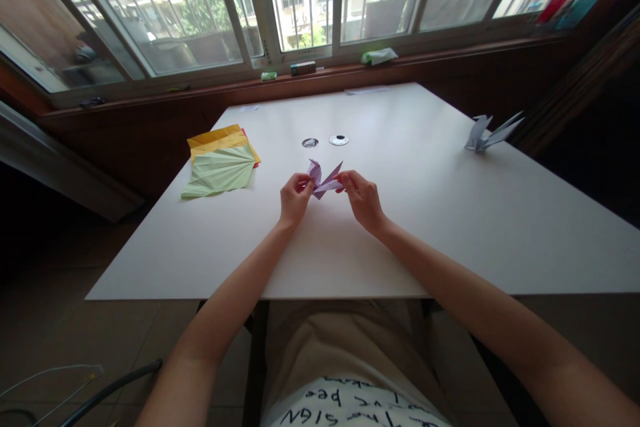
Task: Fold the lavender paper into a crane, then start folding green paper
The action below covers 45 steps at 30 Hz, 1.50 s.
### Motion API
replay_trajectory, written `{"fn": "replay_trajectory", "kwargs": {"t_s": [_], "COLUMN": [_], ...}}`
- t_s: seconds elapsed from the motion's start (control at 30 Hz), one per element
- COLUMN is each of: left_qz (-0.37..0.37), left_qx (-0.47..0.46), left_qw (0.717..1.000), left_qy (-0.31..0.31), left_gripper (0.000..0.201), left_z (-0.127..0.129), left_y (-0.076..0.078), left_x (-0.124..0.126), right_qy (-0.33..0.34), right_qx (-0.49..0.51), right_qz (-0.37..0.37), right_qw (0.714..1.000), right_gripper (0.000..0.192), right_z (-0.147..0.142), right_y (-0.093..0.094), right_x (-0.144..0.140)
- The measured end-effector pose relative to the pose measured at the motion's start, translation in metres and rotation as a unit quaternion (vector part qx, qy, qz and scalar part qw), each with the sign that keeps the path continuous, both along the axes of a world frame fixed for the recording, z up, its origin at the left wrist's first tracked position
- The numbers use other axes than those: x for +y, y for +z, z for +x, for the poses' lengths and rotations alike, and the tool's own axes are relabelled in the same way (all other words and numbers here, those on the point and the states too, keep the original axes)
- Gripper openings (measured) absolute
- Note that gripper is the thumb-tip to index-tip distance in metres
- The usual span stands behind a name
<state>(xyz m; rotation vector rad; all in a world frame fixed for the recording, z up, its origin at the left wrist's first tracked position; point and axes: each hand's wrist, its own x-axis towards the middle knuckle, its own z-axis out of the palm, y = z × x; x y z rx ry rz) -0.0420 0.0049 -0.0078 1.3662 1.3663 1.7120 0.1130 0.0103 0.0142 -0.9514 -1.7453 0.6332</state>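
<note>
While both hands hover just above the white worktop (430, 213), my left hand (295, 199) and right hand (363, 199) each keep a pinching grip on the lilac folded paper (324, 181) between them. Pleated green paper (223, 172) lies to my left.

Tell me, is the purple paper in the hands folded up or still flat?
Folded. The purple paper has pointed flaps sticking up, pinched between the left hand and right hand above the white table.
</note>
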Motion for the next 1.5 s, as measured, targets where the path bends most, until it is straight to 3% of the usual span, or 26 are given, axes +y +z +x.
{"fn": "replay_trajectory", "kwargs": {"t_s": [0.17, 0.3, 0.43, 0.67, 0.83, 0.97, 1.07, 1.2, 1.5], "left_qz": [-0.027, -0.049, -0.068, -0.092, -0.107, -0.101, -0.100, -0.104, -0.111], "left_qx": [-0.047, -0.066, -0.076, -0.094, -0.113, -0.132, -0.145, -0.154, -0.179], "left_qw": [0.998, 0.996, 0.995, 0.991, 0.986, 0.983, 0.980, 0.977, 0.974], "left_qy": [-0.014, -0.023, -0.023, -0.038, -0.061, -0.079, -0.095, -0.109, -0.087], "left_gripper": [0.018, 0.021, 0.023, 0.023, 0.024, 0.024, 0.026, 0.027, 0.025], "left_z": [-0.002, -0.003, -0.003, -0.005, -0.007, -0.007, -0.006, -0.005, -0.005], "left_y": [0.002, 0.004, 0.005, 0.000, -0.003, -0.003, -0.001, -0.001, -0.006], "left_x": [0.003, 0.001, -0.001, 0.002, 0.004, 0.004, 0.003, 0.002, 0.004], "right_qy": [0.021, 0.028, -0.007, 0.028, 0.009, 0.027, 0.035, 0.015, -0.027], "right_qx": [0.045, 0.017, 0.020, 0.013, 0.035, 0.049, 0.000, -0.046, -0.047], "right_qz": [-0.037, -0.031, -0.039, -0.068, -0.075, -0.053, -0.023, -0.001, 0.041], "right_qw": [0.998, 0.999, 0.999, 0.997, 0.997, 0.997, 0.999, 0.999, 0.998], "right_gripper": [0.020, 0.023, 0.034, 0.018, 0.021, 0.021, 0.017, 0.007, 0.009], "right_z": [0.000, 0.000, 0.000, -0.001, 0.000, 0.000, 0.000, -0.001, 0.000], "right_y": [-0.001, -0.003, -0.005, -0.005, -0.003, -0.001, -0.001, -0.005, -0.010], "right_x": [0.006, 0.008, 0.010, 0.010, 0.009, 0.006, 0.006, 0.009, 0.012]}}
